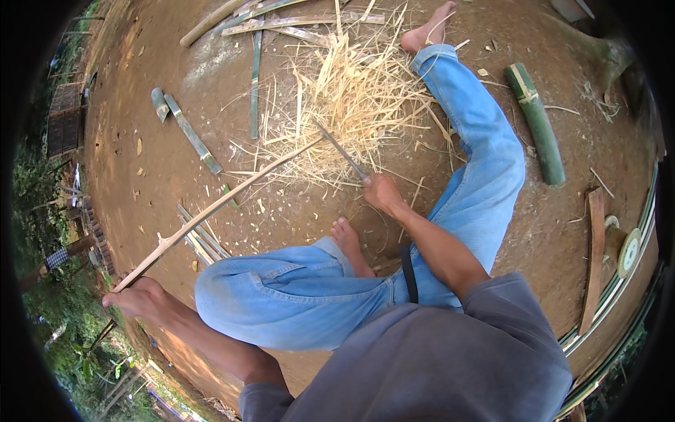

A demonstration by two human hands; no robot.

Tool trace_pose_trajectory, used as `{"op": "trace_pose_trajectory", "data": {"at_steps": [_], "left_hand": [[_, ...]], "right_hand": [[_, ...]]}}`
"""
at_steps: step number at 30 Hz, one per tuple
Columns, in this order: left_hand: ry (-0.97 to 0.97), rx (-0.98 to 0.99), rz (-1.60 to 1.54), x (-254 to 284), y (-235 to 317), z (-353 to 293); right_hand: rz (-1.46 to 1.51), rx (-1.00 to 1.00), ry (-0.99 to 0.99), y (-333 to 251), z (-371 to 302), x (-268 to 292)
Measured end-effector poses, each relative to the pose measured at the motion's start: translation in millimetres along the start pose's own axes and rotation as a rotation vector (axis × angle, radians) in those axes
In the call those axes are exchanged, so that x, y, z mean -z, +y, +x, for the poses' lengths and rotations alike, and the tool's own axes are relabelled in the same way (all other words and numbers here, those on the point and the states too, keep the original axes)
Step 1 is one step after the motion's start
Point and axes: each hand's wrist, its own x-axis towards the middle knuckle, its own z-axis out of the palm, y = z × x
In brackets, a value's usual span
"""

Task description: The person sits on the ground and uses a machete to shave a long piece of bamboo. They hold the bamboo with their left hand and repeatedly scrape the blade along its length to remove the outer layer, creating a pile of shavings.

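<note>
My left hand [137, 298], far out at the left, is closed on the near end of a long, thin strip of bamboo [211, 209]. The strip slants up and right over my bent knee's far side, with a knobby node partway along it. In my right hand [383, 192], fingers wrapped round its handle, is a knife [341, 150] whose narrow blade points up and left. Near the blade's tip lies the strip's far end; whether they touch I cannot tell. Beneath them a heap of pale shavings [358, 95] covers the ground between my legs.
Green bamboo pieces [190, 133] lie at the left, and a thick bamboo section [536, 126] lies right of my outstretched leg. Split lengths [302, 24] lie at the far side. A flat wooden slat [593, 260] and a round-ended object [628, 252] are at the right.
</note>
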Motion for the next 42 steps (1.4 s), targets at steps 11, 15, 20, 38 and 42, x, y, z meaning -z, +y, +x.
{"op": "trace_pose_trajectory", "data": {"at_steps": [11,15,20,38,42], "left_hand": [[-0.408,0.109,-0.419,27.8,-17.4,26.9],[-0.671,0.119,-0.611,26.6,-5.2,22.7],[-0.690,0.135,-0.643,15.9,-5.7,9.0],[-1.010,0.221,-0.947,19.8,7.7,2.1],[-1.022,0.263,-0.921,21.7,8.7,7.5]], "right_hand": [[-0.021,0.036,-0.057,-15.5,-12.8,8.1],[-0.052,0.356,-0.079,-53.2,-35.9,12.0],[0.006,0.026,-0.012,-16.7,-6.9,12.9],[0.021,0.298,-0.101,-58.3,-42.8,27.9],[0.102,0.054,0.005,-24.0,-22.2,8.9]]}}
